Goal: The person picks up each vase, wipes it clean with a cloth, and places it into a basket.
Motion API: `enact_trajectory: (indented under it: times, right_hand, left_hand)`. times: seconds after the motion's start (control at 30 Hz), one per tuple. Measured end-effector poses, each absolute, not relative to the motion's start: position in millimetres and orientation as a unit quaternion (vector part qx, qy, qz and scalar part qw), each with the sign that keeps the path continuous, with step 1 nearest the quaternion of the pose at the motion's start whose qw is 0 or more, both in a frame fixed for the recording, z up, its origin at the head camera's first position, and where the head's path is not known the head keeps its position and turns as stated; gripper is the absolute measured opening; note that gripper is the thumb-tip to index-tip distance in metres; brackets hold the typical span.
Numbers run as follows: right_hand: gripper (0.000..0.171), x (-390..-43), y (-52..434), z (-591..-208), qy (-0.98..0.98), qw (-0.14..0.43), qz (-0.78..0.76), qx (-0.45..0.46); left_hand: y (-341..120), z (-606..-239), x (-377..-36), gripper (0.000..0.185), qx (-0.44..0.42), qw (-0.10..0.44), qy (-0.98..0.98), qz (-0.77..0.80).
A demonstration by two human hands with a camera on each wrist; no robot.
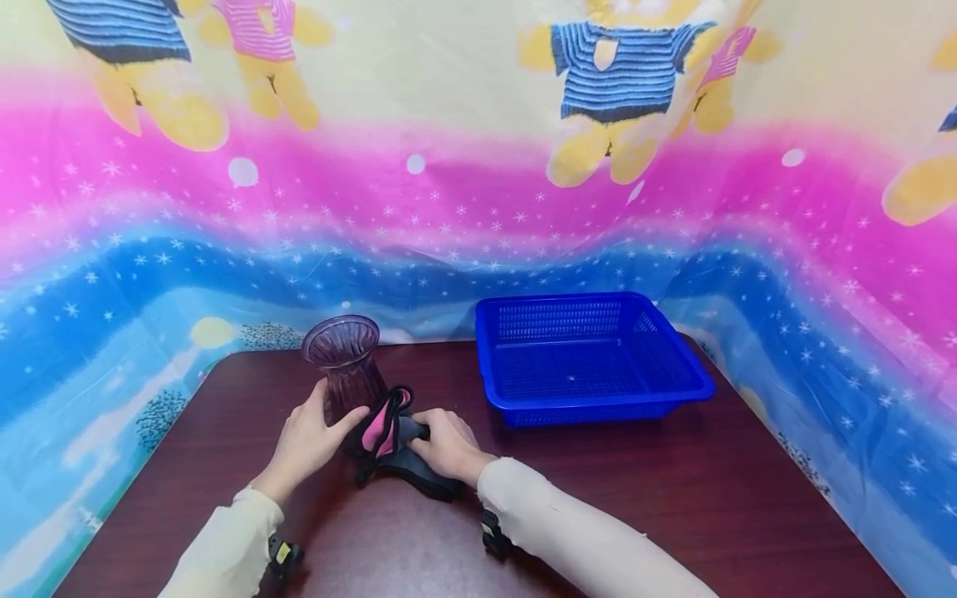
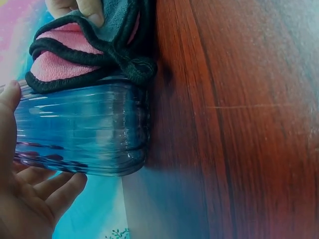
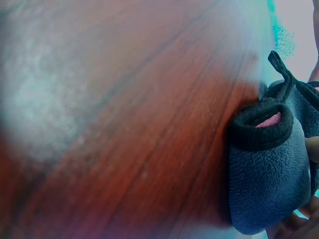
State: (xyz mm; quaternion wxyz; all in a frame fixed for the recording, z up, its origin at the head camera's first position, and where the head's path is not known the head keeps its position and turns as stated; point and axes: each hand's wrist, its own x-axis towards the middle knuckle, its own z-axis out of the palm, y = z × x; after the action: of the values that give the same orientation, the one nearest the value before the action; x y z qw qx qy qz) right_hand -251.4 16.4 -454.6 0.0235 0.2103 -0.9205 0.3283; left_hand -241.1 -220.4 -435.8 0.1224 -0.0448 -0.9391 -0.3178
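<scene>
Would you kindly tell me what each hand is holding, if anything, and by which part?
The right hand pinches the black-edged cloth by a gray fold. The left hand curves round the body of the glass vase; how firmly cannot be told.

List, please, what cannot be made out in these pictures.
Base of the vase, head view: partly hidden by cloth and left hand.
Vase rim, left wrist view: cut off by left edge.
Most of right hand, right wrist view: beyond right edge.
Yellow wrist patch, head view: details too small.
</scene>
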Motion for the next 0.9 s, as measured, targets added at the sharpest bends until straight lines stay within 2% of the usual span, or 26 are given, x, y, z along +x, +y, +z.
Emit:
enact_trajectory:
  times: [0.43,0.9]
  right_hand:
    - [0.012,-250.0,19.7,-455.6,-0.915,0.024,0.340,0.217]
    - [0.019,-248.0,20.5,-453.9,-0.913,0.023,0.346,0.216]
  left_hand:
    - [-224.0,-434.5,-244.0,0.079,-0.070,0.079,-0.905,-0.412]
    - [-228.6,-437.1,-246.2,0.081,-0.089,0.058,-0.902,-0.418]
